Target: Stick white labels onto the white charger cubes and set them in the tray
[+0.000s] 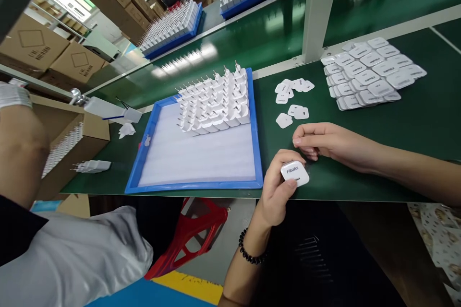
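A white plug-in charger [294,173] rests in my left hand [275,192], thumb along its lower edge. Its rounded-square face, printed "Fibaks" with a small dark slot, is turned up; its back is hidden by my fingers. Just above and to the right is my right hand [320,143], thumb and fingertips drawn together; whether they pinch something cannot be made out. Loose white face plates [284,120] lie beyond my hands on the green table. To the left, a blue-rimmed tray [194,185] carries rows of white chargers [216,105], prongs upward.
Stacked printed plates [370,69] lie at the back right. A white post [317,9] and rail border the table's far side. Another person's arm [21,148] is at left, near a cardboard box [91,136] of chargers and a lone charger [93,166]. A red stool [194,230] stands below.
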`<state>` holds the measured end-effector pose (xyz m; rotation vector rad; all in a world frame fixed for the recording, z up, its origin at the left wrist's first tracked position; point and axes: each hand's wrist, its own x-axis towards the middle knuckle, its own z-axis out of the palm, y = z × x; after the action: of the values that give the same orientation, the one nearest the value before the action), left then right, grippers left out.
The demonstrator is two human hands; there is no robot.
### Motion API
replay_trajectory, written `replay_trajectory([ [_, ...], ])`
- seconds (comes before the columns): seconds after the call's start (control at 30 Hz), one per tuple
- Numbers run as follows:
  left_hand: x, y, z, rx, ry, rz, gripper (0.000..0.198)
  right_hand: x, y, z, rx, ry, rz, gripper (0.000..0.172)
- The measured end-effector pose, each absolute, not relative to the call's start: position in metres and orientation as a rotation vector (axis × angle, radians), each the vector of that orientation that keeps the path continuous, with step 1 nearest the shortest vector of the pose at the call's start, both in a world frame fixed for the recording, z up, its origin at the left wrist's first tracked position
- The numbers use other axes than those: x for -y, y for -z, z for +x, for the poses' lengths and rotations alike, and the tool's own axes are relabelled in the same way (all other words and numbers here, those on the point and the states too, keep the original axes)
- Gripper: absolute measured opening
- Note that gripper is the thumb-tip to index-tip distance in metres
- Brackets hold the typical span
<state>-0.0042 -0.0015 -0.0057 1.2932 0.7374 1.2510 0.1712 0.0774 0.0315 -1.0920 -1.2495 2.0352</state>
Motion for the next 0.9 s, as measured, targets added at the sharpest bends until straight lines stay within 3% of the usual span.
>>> replay_trajectory([
  [0.2,0.003,0.01,-0.004,-0.782,-1.234,1.299,0.019,-0.09,-0.029,0.174,1.199,-1.925,-1.086,0.036],
  [0.5,0.005,0.001,-0.002,-0.915,-1.181,1.435,0.033,-0.113,-0.025,0.186,1.113,-1.789,-1.063,0.045],
  [0.7,0.023,-0.035,-0.022,-0.9,-0.882,1.504,0.033,-0.119,-0.02,0.186,1.149,-1.765,-1.08,0.048],
  [0.83,0.013,-0.063,-0.062,-1.211,-0.802,1.803,0.043,-0.121,-0.022,0.191,1.183,-1.74,-1.051,0.044],
  [0.9,-0.002,-0.072,-0.09,-1.533,-0.852,1.993,0.037,-0.126,-0.026,0.199,1.181,-1.678,-1.035,0.041],
])
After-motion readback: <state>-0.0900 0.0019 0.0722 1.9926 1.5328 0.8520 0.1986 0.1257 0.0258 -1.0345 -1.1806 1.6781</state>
